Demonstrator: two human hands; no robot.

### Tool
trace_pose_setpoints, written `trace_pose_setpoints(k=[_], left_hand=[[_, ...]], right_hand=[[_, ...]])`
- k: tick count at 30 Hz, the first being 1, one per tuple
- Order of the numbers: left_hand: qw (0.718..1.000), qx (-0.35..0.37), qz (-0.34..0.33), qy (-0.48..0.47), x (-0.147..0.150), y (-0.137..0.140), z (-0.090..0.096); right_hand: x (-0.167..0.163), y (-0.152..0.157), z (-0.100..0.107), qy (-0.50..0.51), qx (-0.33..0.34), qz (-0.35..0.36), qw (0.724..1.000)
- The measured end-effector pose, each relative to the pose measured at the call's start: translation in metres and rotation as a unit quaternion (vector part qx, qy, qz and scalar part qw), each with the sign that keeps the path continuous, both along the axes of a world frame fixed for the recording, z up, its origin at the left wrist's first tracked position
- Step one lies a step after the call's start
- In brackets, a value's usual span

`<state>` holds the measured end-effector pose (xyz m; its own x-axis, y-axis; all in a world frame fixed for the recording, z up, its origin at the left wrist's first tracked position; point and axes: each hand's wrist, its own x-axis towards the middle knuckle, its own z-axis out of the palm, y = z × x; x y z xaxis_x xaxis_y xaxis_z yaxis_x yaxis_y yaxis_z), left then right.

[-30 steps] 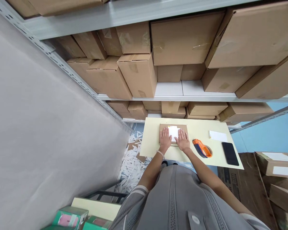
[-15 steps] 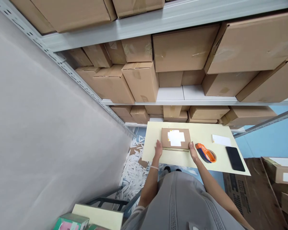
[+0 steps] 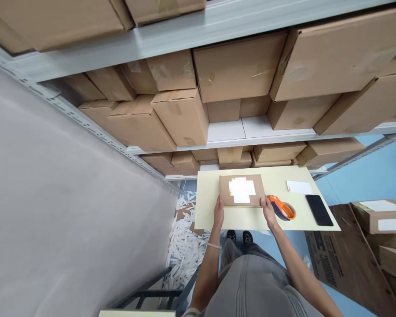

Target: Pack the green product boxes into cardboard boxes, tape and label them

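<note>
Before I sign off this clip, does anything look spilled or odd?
Yes: white strips lie scattered across the floor beside the wall, left of the table, perhaps a spill. The labelled box between the hands shows no visible damage.

I see, from afar, a pale yellow worktop (image 3: 240, 219). On its right half lie an orange and dark blue tape dispenser (image 3: 277, 205), a white card (image 3: 298, 187) farther back, and a black phone (image 3: 319, 210) near the right edge. A cardboard box (image 3: 231, 200) is left of these; I cannot tell whether it touches the surface.
</note>
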<state>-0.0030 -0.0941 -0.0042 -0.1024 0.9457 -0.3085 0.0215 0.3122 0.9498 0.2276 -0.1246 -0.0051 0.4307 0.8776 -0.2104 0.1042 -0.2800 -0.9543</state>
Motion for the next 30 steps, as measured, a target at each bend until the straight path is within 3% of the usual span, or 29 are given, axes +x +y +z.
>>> trace_pose_setpoints(k=[5, 10, 15, 18, 23, 30], left_hand=[[0.998, 0.033, -0.039, -0.024, 0.026, 0.013, 0.025], [0.989, 0.072, -0.11, -0.062, 0.073, 0.014, 0.058], [0.977, 0.098, -0.183, -0.044, 0.133, -0.009, 0.088], [0.972, 0.094, -0.213, -0.039, 0.178, -0.034, 0.096], [0.968, 0.073, -0.232, -0.058, 0.283, -0.094, 0.085], [0.949, 0.021, -0.311, -0.045, 0.448, -0.197, 0.034]], right_hand=[[0.019, -0.002, 0.041, -0.023, 0.046, -0.058, 0.997], [0.058, -0.025, 0.079, -0.026, 0.076, -0.13, 0.988], [0.115, -0.066, 0.105, -0.04, 0.1, -0.187, 0.976], [0.159, -0.101, 0.112, -0.056, 0.09, -0.215, 0.971], [0.257, -0.177, 0.106, -0.078, 0.08, -0.243, 0.963], [0.407, -0.309, 0.08, -0.113, 0.007, -0.322, 0.94]])
